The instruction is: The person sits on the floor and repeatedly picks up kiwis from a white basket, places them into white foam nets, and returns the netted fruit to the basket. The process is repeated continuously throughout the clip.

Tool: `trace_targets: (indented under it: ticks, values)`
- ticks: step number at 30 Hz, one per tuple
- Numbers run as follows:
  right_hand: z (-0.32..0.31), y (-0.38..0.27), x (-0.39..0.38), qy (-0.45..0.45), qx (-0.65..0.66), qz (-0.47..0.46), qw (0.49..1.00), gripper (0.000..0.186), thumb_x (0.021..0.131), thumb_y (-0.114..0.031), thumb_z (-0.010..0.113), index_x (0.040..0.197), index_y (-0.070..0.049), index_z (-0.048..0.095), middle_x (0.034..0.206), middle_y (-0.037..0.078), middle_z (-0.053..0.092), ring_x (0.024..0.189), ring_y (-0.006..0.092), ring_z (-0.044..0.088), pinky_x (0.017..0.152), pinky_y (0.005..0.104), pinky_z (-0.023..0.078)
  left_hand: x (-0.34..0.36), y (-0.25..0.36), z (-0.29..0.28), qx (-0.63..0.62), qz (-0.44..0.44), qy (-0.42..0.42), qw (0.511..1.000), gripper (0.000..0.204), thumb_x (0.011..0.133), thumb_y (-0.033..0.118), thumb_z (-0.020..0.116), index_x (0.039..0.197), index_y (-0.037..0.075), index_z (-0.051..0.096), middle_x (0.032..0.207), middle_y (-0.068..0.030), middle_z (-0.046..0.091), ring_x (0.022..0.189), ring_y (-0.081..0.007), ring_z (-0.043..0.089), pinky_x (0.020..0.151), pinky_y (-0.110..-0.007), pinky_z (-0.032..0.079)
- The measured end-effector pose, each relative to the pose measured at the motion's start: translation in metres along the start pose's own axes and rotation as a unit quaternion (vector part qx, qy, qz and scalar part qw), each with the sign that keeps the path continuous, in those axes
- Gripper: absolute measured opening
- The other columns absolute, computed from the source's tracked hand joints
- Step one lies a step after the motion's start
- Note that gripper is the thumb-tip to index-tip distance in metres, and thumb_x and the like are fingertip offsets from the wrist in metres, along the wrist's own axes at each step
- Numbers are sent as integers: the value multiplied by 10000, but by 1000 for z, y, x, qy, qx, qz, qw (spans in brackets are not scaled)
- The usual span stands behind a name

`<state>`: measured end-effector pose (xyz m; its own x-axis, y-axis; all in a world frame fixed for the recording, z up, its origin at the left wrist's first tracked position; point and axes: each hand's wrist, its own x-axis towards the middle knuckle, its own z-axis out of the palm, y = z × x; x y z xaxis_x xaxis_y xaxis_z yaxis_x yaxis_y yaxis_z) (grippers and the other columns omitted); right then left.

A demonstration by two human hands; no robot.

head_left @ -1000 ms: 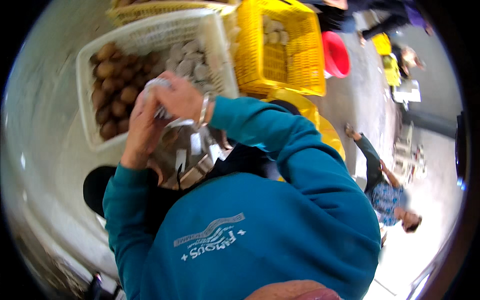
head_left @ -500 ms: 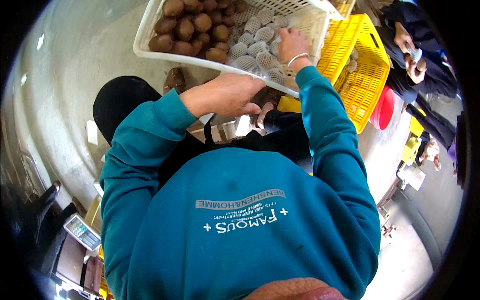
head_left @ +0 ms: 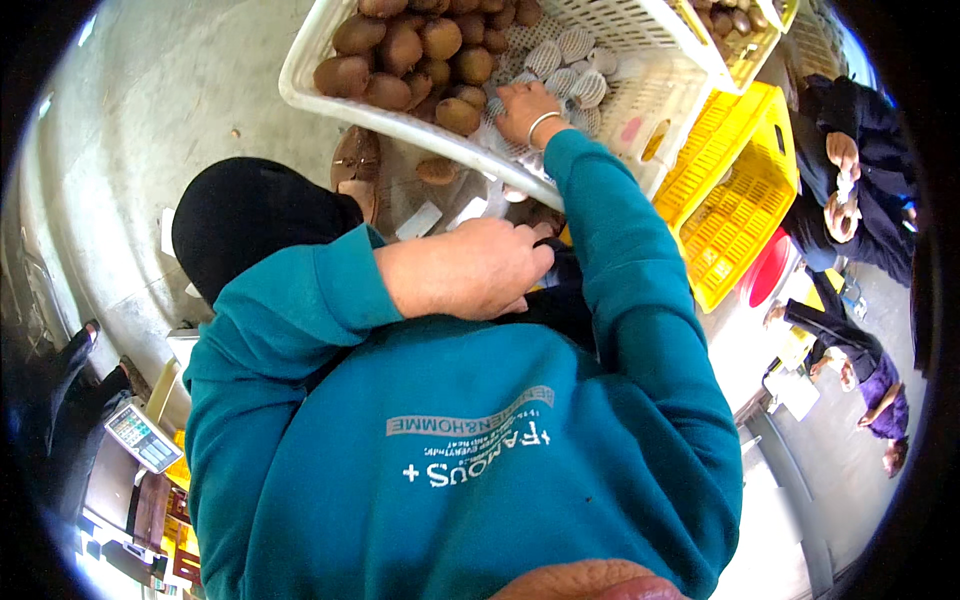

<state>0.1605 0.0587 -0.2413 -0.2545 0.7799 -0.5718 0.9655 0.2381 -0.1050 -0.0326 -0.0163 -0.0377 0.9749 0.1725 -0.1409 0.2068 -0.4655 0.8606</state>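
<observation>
A white plastic crate (head_left: pixel 400 128) holds bare brown kiwis (head_left: pixel 440 40) on its left side and kiwis in white foam nets (head_left: pixel 575 65) further right. My right hand (head_left: pixel 527 112), with a bracelet at the wrist, reaches into the crate between the two groups. Its fingers bend down among the netted fruit, and their grip is hidden under the palm. Outside the crate's near edge, my left hand (head_left: pixel 465 268) hangs over my lap. Its fingers are curled inward, and the back of the hand hides whatever they hold.
Yellow crates (head_left: pixel 735 200) stand to the right, one with kiwis in it. Beyond them are a red tub (head_left: pixel 768 268) and a co-worker's hands (head_left: pixel 843 185) around a small pale item. A loose kiwi (head_left: pixel 436 171) lies below the white crate. A scale (head_left: pixel 143 437) is at lower left.
My right hand has shifted left across the netted kiwis toward the bare ones. My left hand has drawn back from the crate's edge toward my body. The whole view has shifted somewhat.
</observation>
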Motion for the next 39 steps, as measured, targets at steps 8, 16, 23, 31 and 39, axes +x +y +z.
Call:
trace_targets:
  ticks: [8,16,23,31,39]
  values:
    - [-40,-20,6,-146,-19,53,988,576,716,-390,650,1193,-91,525,1270,154,466,1178,348,391,927,482,392,2,1,-6,-20,-11,15,1000,445,704,217,716,1006,-25,496,859,-192,571,825,-374,584,695,-442,486]
    - [-30,-4,13,6,3,-17,1000,510,694,-196,648,1150,-56,470,1133,246,525,1002,403,550,835,466,480,0,-3,-5,2,-6,34,999,470,697,221,719,1022,-32,493,846,-184,568,812,-360,588,697,-432,485]
    - [-78,94,6,112,-65,51,990,487,694,-194,666,1153,-131,517,1146,185,502,1036,374,530,854,439,472,-2,-3,-6,-3,-10,21,1000,454,692,217,724,999,-37,507,855,-191,575,813,-365,589,696,-429,487]
    - [-72,77,3,51,-168,-29,984,514,717,-290,664,1169,-78,540,1122,156,555,1101,323,493,938,395,410,0,-3,-4,-9,-19,12,1000,456,683,210,731,998,-35,510,849,-194,578,818,-367,590,702,-437,489]
    - [-4,-25,-1,-60,112,-9,992,602,662,-297,741,1076,46,469,1020,273,579,996,392,564,836,437,477,-1,-6,-1,-18,-15,30,999,485,680,215,732,1022,-36,496,845,-194,570,811,-368,584,693,-443,484]
